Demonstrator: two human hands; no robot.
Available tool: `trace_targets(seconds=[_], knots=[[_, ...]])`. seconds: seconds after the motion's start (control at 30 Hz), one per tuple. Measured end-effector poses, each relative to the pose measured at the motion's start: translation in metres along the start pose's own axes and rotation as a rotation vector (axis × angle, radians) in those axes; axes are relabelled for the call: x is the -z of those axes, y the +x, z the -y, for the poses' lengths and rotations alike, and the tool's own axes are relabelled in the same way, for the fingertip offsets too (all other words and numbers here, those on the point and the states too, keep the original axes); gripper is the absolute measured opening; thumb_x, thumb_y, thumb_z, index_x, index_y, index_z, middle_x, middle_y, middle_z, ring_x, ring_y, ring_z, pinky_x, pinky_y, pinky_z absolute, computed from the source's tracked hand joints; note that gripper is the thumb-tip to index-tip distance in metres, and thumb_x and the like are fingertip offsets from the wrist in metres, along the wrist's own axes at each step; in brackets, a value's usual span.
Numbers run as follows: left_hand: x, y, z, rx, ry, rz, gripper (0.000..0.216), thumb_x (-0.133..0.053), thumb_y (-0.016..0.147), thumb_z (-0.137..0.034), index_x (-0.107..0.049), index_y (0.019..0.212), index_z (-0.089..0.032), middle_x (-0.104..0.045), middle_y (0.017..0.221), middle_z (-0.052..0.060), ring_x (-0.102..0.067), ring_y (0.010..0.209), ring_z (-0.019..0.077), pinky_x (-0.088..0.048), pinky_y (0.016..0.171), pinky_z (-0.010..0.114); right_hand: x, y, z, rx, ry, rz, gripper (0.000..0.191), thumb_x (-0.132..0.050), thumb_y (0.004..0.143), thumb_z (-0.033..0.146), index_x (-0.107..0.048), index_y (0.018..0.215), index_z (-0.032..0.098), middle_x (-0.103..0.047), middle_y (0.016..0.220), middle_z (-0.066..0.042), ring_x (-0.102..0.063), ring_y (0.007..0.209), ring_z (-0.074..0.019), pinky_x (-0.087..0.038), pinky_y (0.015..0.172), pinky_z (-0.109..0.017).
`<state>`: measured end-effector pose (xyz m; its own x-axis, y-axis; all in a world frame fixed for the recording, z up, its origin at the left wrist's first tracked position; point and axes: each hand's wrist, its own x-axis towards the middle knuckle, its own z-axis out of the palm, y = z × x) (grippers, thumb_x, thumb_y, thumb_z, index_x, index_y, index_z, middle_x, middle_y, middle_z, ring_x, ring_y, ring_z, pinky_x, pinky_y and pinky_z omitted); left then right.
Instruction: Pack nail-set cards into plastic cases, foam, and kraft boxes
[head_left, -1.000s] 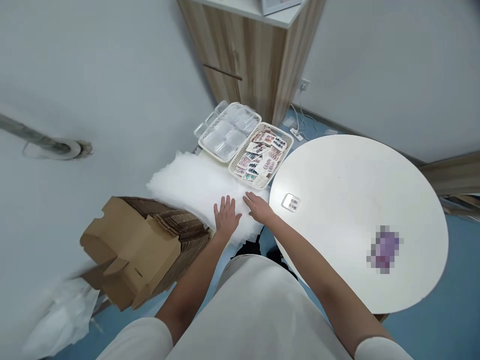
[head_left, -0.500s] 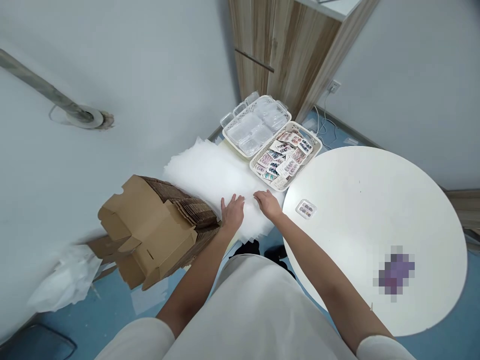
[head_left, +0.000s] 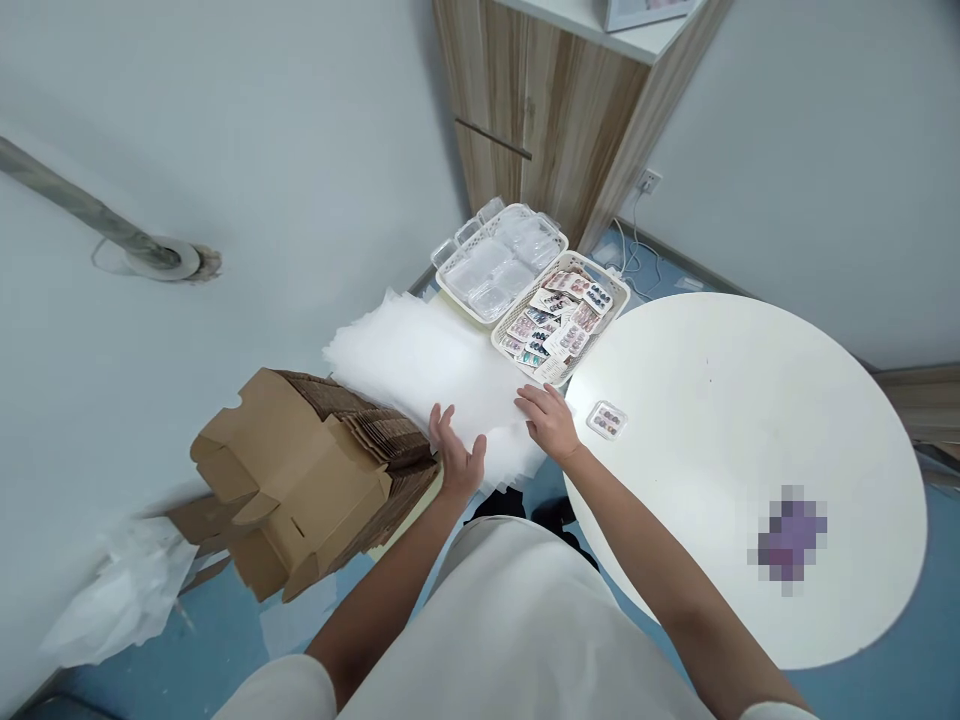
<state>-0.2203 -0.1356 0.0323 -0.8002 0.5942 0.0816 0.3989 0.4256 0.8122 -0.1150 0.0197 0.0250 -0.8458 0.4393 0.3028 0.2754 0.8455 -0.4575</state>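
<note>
A pile of thin white sheets (head_left: 412, 350), perhaps packing foam, lies in front of me. Over its near part is my left hand (head_left: 459, 455), fingers and thumb spread, holding nothing. My right hand (head_left: 551, 420) is above the pile's right edge, close to the round table; its fingers are stretched out and grip nothing I can see. Whether either hand touches the top sheet is hard to tell. Just right of my right hand, a small clear case (head_left: 607, 420) with colored press-on nails rests on the white round table (head_left: 735, 420).
Behind the sheets stand a basket of clear plastic boxes (head_left: 491, 270) and a basket of nail cards (head_left: 570, 315). Folded brown cardboard boxes (head_left: 300, 470) are stacked at left. A wood-grain cabinet (head_left: 540, 110) stands behind. A blurred purple item (head_left: 791, 540) lies on the table.
Both hands were pinched close together over the sheets. They have moved apart and their fingers have opened; the left has come nearer to me, the right slightly rightward. The view has shifted slightly.
</note>
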Motion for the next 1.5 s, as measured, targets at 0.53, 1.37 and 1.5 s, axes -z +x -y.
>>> trace_targets(seconds=[0.53, 1.37, 1.5], knots=[[-0.069, 0.005, -0.113, 0.19, -0.7, 0.397, 0.078, -0.057, 0.077, -0.021, -0.008, 0.135, -0.038, -0.015, 0.145, 0.008, -0.048, 0.115, 0.022, -0.047, 0.085, 0.031, 0.161, -0.171, -0.006, -0.249, -0.103, -0.176, 0.023, -0.049, 0.085, 0.021, -0.06, 0.102, 0.031, -0.061, 0.113, -0.001, -0.047, 0.116, -0.0211, -0.028, 0.104, -0.05], [-0.22, -0.114, -0.125, 0.341, 0.009, 1.2, 0.08, -0.068, 0.065, -0.041, -0.032, 0.131, -0.014, -0.048, 0.123, 0.02, -0.054, 0.105, 0.0243, -0.046, 0.079, 0.032, 0.085, -0.327, 0.009, -0.804, -0.144, 0.089, 0.048, -0.037, 0.08, 0.005, -0.047, 0.123, 0.022, -0.046, 0.13, -0.009, -0.039, 0.123, -0.0238, -0.033, 0.098, -0.045], [-0.22, -0.124, -0.132, 0.322, -0.108, 1.211, 0.056, -0.06, 0.073, -0.029, -0.041, 0.124, -0.016, -0.063, 0.093, 0.009, -0.063, 0.076, 0.0159, -0.048, 0.073, 0.029, 0.102, -0.322, -0.009, -0.879, 0.061, -0.028, 0.044, -0.05, 0.08, 0.038, -0.049, 0.12, 0.022, -0.038, 0.136, -0.011, -0.028, 0.129, -0.0266, -0.027, 0.101, -0.048]])
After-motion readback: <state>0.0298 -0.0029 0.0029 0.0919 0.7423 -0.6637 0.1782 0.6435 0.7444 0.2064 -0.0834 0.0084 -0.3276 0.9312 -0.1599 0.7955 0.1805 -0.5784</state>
